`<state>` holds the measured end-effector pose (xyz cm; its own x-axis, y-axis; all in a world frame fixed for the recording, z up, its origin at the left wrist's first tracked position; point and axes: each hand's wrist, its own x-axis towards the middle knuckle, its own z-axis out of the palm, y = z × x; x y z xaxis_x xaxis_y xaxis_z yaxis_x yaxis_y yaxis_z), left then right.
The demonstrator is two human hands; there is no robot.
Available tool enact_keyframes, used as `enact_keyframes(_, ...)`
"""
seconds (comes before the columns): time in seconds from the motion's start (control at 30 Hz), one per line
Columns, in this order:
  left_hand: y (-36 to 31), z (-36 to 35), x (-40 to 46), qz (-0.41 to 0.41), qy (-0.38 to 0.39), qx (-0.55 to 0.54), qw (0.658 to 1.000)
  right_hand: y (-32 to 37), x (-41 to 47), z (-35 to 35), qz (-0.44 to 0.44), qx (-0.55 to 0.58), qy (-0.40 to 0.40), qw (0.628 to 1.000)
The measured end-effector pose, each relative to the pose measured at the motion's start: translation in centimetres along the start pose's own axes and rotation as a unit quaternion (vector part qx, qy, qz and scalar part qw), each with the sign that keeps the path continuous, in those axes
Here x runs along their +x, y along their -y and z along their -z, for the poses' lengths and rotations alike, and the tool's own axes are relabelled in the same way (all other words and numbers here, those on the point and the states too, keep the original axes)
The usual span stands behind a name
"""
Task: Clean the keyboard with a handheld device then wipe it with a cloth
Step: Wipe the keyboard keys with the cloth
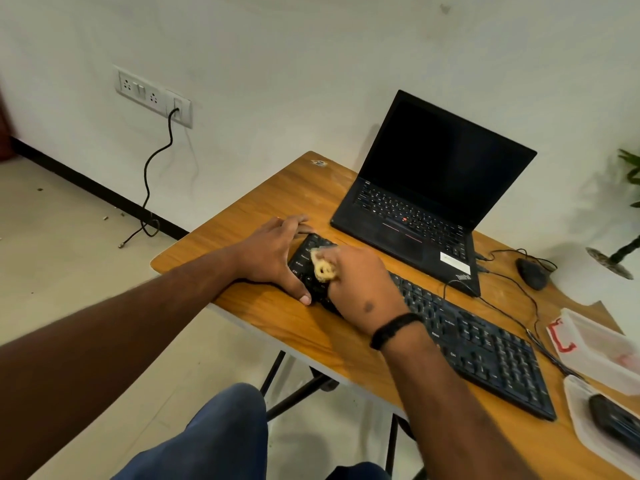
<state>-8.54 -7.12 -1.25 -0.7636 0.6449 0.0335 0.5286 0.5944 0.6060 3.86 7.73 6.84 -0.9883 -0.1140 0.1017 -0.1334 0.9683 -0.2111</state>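
A black keyboard [485, 351] lies slantwise across the wooden table [263, 209]. My right hand [360, 282] grips a bunched yellowish cloth [322, 268] and holds it down on the keys at the keyboard's left end. My left hand [277, 254] rests at that same end, fingers spread straight, thumb along the front edge. A dark handheld device [613, 420] lies in a clear tray [585, 431] at the table's right front.
An open black laptop [426, 206] stands behind the keyboard, a black mouse [531, 273] to its right, cables trailing between them. A clear plastic container [602, 344] with a red mark sits at the right edge. A wall socket [152, 95] with a hanging cable is at left.
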Motion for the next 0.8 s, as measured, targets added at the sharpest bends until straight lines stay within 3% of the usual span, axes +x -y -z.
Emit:
enact_keyframes(0.1,0.2,0.1,-0.1,-0.010,-0.003,0.005,1.000,1.8,1.9,-2.4,-0.013,0.015,-0.073,0.997)
enact_keyframes(0.23,0.6,-0.1,0.2,-0.022,-0.006,0.020,1.000,1.8,-0.4,-4.8,0.020,0.003,-0.020,1.000)
enact_keyframes(0.43,0.1,0.2,0.1,0.012,0.017,0.009,1.000,-1.4,-2.9,-0.4,0.002,0.010,0.075,0.997)
enact_keyframes(0.6,-0.9,0.0,0.9,-0.011,0.040,0.006,0.999,-1.7,0.7,0.9,-0.029,0.035,-0.094,0.995)
enact_keyframes(0.8,-0.6,-0.7,1.4,-0.011,0.010,-0.008,1.000,-1.4,4.5,-3.2,-0.044,-0.013,-0.028,0.999)
